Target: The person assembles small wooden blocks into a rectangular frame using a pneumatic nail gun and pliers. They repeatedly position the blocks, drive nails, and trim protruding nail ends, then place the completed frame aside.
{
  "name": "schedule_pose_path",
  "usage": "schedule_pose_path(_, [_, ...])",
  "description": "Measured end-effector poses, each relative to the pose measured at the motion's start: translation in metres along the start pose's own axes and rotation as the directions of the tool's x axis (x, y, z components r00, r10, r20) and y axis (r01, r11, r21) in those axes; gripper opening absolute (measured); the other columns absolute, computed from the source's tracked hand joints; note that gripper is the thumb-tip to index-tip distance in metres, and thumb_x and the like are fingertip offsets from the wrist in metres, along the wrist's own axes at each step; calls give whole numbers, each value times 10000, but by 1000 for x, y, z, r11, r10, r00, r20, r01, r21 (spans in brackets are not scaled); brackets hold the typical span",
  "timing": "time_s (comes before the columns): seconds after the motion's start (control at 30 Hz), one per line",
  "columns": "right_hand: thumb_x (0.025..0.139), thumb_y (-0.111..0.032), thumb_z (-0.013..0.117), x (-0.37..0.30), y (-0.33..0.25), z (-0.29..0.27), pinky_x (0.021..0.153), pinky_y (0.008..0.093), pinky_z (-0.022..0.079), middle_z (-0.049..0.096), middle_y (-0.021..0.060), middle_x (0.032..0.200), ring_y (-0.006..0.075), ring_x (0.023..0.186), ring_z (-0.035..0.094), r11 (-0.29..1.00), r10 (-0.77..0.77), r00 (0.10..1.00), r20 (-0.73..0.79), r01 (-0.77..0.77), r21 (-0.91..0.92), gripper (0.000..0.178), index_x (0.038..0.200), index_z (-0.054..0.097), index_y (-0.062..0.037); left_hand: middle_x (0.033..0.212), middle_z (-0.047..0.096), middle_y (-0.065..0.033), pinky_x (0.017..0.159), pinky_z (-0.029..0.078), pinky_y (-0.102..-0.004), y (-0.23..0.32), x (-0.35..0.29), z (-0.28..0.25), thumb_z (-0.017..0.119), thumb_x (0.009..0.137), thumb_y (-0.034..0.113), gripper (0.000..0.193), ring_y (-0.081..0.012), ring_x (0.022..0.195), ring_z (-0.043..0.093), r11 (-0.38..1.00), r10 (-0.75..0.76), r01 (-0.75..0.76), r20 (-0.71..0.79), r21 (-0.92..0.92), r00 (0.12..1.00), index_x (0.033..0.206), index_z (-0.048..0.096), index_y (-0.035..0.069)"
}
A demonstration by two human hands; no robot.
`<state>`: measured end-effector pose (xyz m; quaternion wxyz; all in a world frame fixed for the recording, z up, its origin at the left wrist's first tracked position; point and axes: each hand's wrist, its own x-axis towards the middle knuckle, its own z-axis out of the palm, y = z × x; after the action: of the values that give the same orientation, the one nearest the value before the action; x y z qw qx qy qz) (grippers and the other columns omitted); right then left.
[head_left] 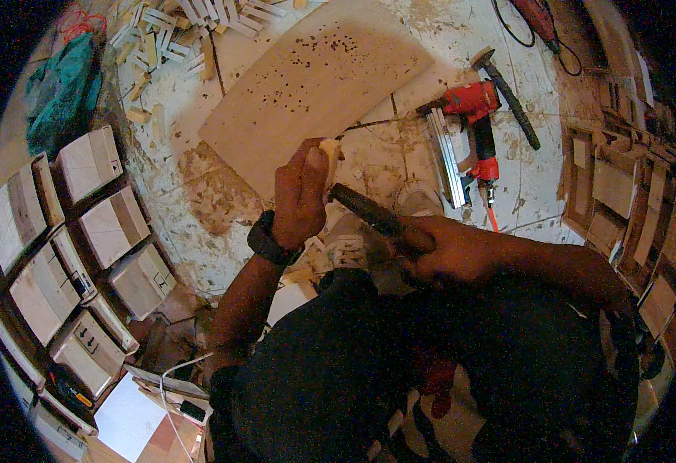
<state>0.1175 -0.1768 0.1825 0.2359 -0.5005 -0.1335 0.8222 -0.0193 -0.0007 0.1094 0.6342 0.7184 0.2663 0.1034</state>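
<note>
My left hand (pixel 301 185), wearing a dark wrist watch (pixel 270 239), is closed around a small pale wood piece (pixel 330 151) whose end shows past the fingers. Beside it, my right hand (pixel 442 251) grips a dark, thick, bar-like tool (pixel 365 208). The tool's far end points toward the left hand, close to the wood piece; I cannot tell whether they touch. Its exact kind is unclear in the dim light. Both hands are above my knees and shoes.
A brown board (pixel 299 100) strewn with dark bits lies on the floor ahead. To its right are a red and black nail gun (pixel 473 116) with a hose and a hammer (pixel 511 100). Wood strips (pixel 230 15) pile at the far left; wooden drawer-like boxes (pixel 118 224) are stacked left.
</note>
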Motion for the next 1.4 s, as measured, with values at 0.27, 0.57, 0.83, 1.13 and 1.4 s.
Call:
schedule_pose_path(0.27, [830,-180,582,6,8,6,750,333,444,546,81,838,176,791,514,918,-277,940,-199,198,-344,316,1083,472,-25,952,598,-170,724,458,-401,-12,-11,7,565,819,163,297,-322,829,578,692,419,-304,-22,655,908,1072,537,8])
schedule_pose_path(0.57, [778,-143,592,-3,-1,7,602,394,427,532,154,746,283,665,540,828,-286,902,-322,63,-557,357,1093,467,-32,757,552,-56,560,448,-307,19,-14,19,510,887,250,257,-171,627,541,887,236,-141,-170,439,957,1031,552,41])
schedule_pose_path(0.83, [694,-63,609,6,6,1,706,445,455,524,207,906,399,856,547,621,-559,782,-276,174,-764,421,1086,458,-35,710,531,9,351,347,-215,37,-26,18,390,945,425,397,-61,417,442,963,-269,268,-116,-25,956,941,572,72])
schedule_pose_path(1.13, [702,-51,617,36,28,-25,698,441,477,526,193,914,377,839,549,231,-789,602,-122,107,-967,397,1068,466,-28,888,586,-22,450,408,-177,28,-36,4,508,900,185,284,-54,564,529,981,192,-193,73,-1,979,1146,504,44])
schedule_pose_path(1.4, [651,-173,668,39,24,-38,686,453,456,551,159,837,376,810,546,129,-868,496,33,287,-949,392,988,515,-46,1033,612,-95,801,468,-296,24,-39,3,515,888,136,310,-159,894,579,808,-64,228,304,-543,950,1174,491,18])
